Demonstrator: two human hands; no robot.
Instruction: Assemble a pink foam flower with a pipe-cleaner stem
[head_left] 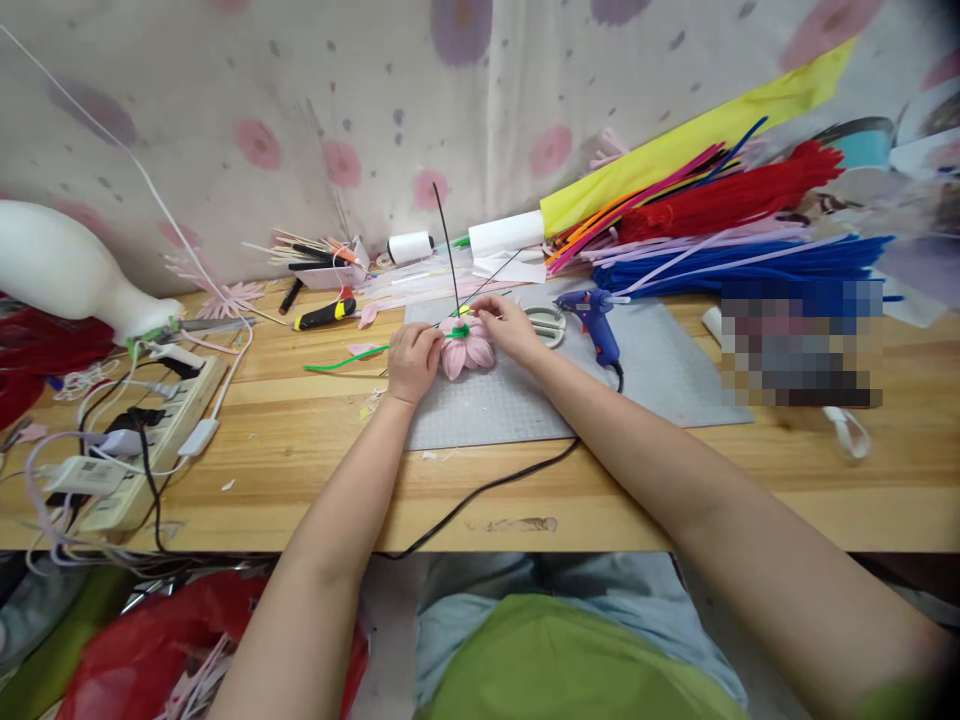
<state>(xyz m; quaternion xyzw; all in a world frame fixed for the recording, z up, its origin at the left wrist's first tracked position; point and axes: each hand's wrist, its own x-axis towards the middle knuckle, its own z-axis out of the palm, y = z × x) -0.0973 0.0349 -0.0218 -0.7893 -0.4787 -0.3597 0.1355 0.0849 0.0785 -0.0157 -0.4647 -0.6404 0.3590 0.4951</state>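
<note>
A pink petalled flower [468,356] lies face down on the grey cutting mat, with a green pipe cleaner [345,362] wound about its middle. Black stem wires [448,245] stick up and out from that middle. My left hand [415,362] is closed at the flower's left side, pinching the green pipe cleaner, whose loose end trails left. On the other side, my right hand [511,328] has its fingertips pressed together close to the green winding. What lies between those fingertips is too small to make out.
A blue glue gun [598,322] rests right of my hands on the cutting mat [667,365], its black cord crossing the front edge. Pipe cleaner bundles [739,262] lie behind. Leftward are a yellow-black cutter [325,314], a crowded power strip [161,440] and a white foam head [67,265].
</note>
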